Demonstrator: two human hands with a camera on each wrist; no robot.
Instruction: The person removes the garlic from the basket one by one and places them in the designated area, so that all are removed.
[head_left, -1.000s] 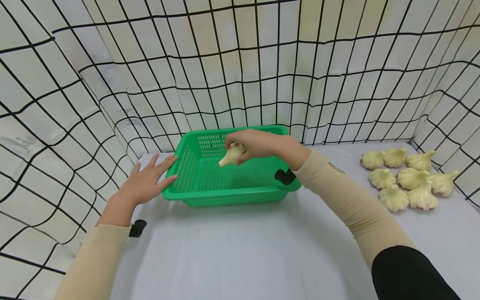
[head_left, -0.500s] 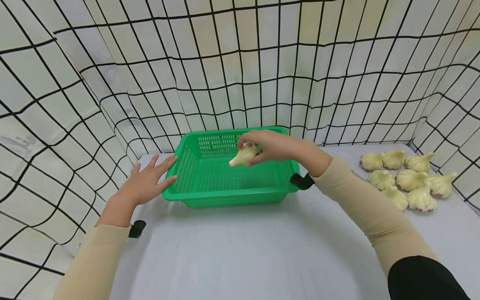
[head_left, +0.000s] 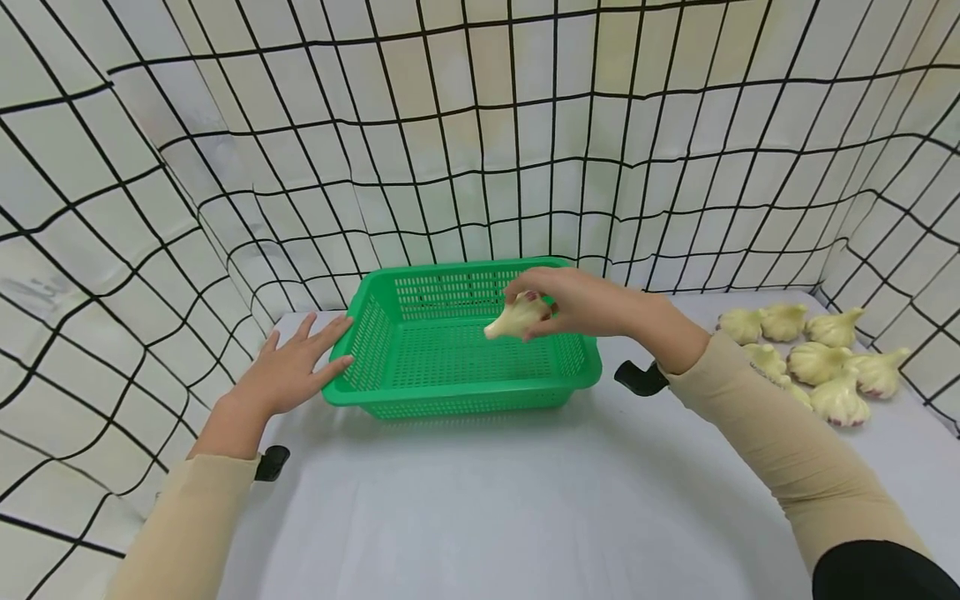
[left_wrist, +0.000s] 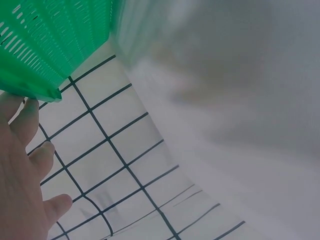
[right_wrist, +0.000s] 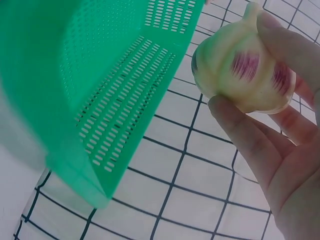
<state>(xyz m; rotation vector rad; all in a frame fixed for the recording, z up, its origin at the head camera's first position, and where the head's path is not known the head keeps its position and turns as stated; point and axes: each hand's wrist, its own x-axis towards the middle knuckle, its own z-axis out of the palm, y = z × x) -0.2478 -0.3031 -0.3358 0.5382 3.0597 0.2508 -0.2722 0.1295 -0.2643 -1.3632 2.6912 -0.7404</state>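
Observation:
In the head view a green plastic basket (head_left: 465, 387) with slotted walls stands at the back of the table, and no object shows on its floor. My right hand (head_left: 581, 302) pinches a garlic bulb (head_left: 519, 317) above the basket's right part, its stem pointing left. The right wrist view shows purple streaks on that garlic bulb (right_wrist: 245, 65), between thumb and fingers. Spread fingers of my left hand (head_left: 288, 367) touch the basket's left rim. From the left wrist, fingertips (left_wrist: 31, 105) meet the rim of the green basket (left_wrist: 60, 40).
Several garlic bulbs (head_left: 817, 362) lie grouped on the white table (head_left: 450, 508) at the right, partly behind my right sleeve. Black grid netting (head_left: 495, 158) over white sheeting walls the back and both sides.
My right hand has moved to the right with the garlic bulb, from over the basket's middle to its right part. The left hand has stayed at the rim.

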